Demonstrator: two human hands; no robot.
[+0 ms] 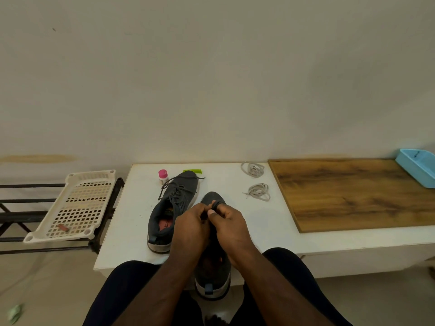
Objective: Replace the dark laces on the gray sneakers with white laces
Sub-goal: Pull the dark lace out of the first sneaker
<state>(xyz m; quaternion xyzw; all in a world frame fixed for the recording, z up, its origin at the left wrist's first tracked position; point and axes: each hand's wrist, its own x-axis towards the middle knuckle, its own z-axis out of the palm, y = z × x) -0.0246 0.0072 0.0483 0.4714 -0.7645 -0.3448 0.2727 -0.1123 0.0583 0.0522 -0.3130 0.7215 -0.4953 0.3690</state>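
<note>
Two gray sneakers lie on a white table (131, 231). The left sneaker (173, 208) rests on the tabletop with its dark lace (175, 188) loosened. The right sneaker (213, 271) hangs partly over the near edge, toe pointing away. Both hands meet over its tongue: my left hand (191, 227) and my right hand (230, 225) each pinch its dark lace (217, 203), a loop of which shows above the fingers. Most of that lace is hidden by my hands. Two bundles of white laces, one (253, 169) at the back, one (259, 191) nearer, lie to the right.
A pink-capped bottle (163, 176) and a green object (193, 171) stand behind the left sneaker. A wooden board (353, 194) covers the table's right part, with a blue tray (417, 168) at its far end. A white perforated rack (77, 205) sits on a black frame at left.
</note>
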